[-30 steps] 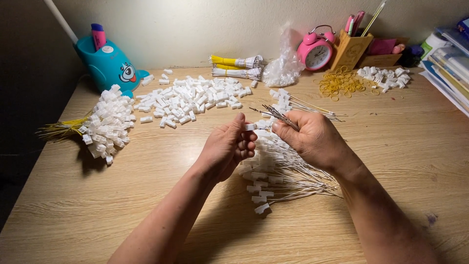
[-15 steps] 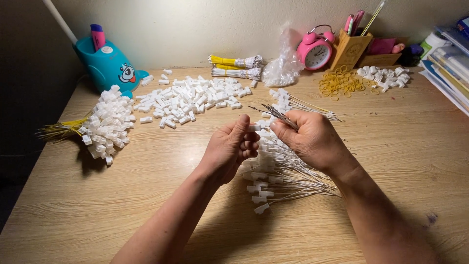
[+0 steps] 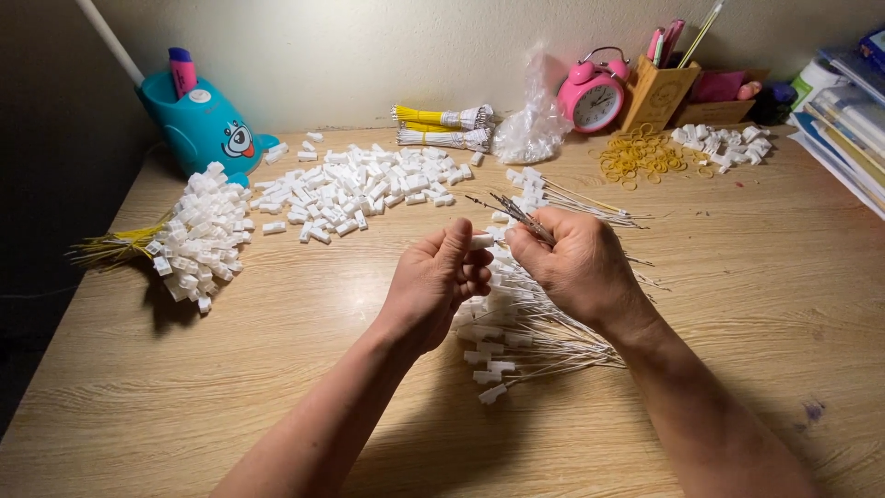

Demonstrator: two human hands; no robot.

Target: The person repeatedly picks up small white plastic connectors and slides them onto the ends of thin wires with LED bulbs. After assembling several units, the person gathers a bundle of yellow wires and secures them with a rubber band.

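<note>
My left hand pinches a small white plastic connector between thumb and fingers. My right hand grips a thin bundle of wires whose bare ends stick out up and to the left, close to the connector. Both hands hover over a heap of white wires with connectors fitted lying on the wooden desk.
A spread of loose white connectors lies behind the hands, with a yellow-wired bunch at left. At the back stand a teal pen holder, yellow and white wire bundles, a plastic bag, a pink alarm clock, rubber bands and books.
The hands have stayed close together above the heap; my left fingers shifted slightly on the connector near the wire ends. Nothing else moved.
</note>
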